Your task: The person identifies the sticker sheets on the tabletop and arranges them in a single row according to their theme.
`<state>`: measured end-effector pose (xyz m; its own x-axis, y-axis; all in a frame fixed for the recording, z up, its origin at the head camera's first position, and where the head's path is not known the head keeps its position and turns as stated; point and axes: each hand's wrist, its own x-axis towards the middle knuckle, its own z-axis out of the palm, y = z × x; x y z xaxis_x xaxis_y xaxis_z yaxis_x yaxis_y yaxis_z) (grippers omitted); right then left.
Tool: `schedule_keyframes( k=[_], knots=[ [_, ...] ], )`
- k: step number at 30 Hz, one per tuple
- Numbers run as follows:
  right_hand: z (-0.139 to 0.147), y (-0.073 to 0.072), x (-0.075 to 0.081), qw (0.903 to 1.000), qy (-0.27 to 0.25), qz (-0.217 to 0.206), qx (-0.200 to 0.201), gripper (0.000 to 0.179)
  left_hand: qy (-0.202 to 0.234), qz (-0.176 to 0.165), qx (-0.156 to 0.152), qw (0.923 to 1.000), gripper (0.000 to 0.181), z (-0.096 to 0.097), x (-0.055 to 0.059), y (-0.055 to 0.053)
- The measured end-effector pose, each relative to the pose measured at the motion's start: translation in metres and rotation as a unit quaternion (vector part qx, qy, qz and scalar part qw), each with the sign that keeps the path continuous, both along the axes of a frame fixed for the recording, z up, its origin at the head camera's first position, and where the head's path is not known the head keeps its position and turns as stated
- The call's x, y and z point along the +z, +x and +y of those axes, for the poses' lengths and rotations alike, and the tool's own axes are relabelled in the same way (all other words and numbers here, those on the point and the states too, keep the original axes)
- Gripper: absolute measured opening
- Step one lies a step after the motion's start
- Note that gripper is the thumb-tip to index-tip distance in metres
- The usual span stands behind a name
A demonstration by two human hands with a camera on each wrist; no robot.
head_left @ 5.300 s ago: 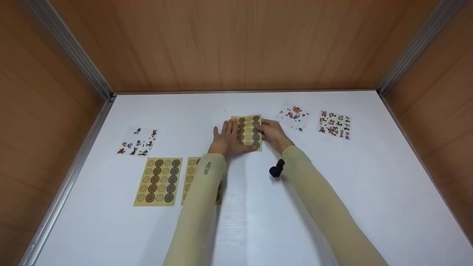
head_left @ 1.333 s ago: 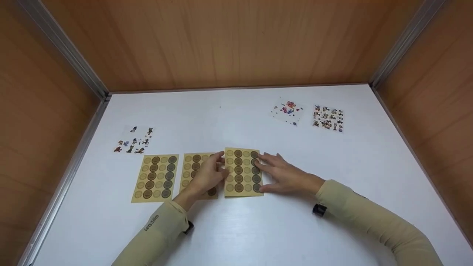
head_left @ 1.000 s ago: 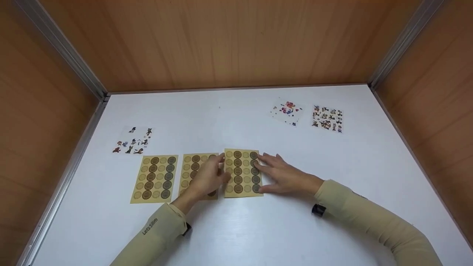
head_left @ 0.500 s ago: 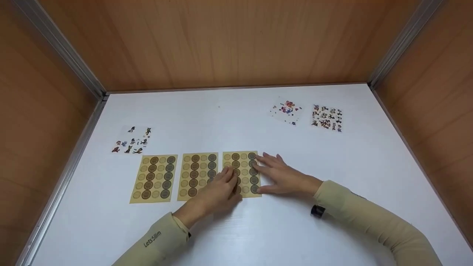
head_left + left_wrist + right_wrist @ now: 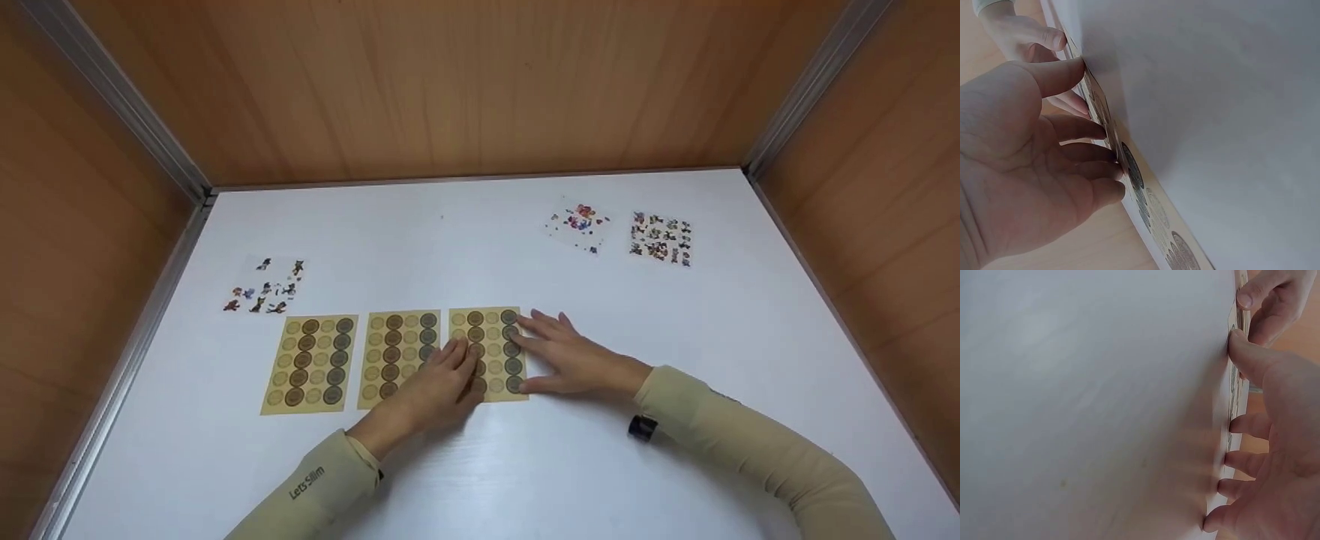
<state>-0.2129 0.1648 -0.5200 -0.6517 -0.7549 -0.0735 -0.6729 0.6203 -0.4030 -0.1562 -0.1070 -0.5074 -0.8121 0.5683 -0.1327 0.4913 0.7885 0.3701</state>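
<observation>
Three tan sheets of round stickers lie in a row on the white table: the left sheet (image 5: pixel 309 364), the middle sheet (image 5: pixel 403 330) and the right sheet (image 5: pixel 493 337). My left hand (image 5: pixel 435 386) rests across the neighbouring edges of the middle and right sheets and covers their lower parts. In the left wrist view, its fingertips (image 5: pixel 1109 191) touch the sheets. My right hand (image 5: pixel 574 360) lies with spread fingers at the right edge of the right sheet. Its thumb and fingertips touch down there in the right wrist view, where the right hand (image 5: pixel 1286 439) holds nothing.
A clear sheet of small colourful figure stickers (image 5: pixel 264 285) lies at the left. Another clear sticker sheet (image 5: pixel 579 221) and a fuller figure sheet (image 5: pixel 661 238) lie at the back right. Wooden panels (image 5: pixel 480 90) enclose the back and sides.
The right sheet came from the back middle down beside the other two and now lies flat. My left hand released its left edge and moved onto its lower part. The right hand stayed by its right edge.
</observation>
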Motion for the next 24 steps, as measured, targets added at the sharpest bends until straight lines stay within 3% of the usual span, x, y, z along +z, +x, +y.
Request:
schedule_keyframes(
  k=[24],
  knots=[
    [0.0009,-0.0013,-0.0026,0.9999,-0.003,0.012,0.005,0.091,-0.010,0.002,-0.008,0.9999,0.063,-0.0011,0.0029,-0.0014]
  ],
)
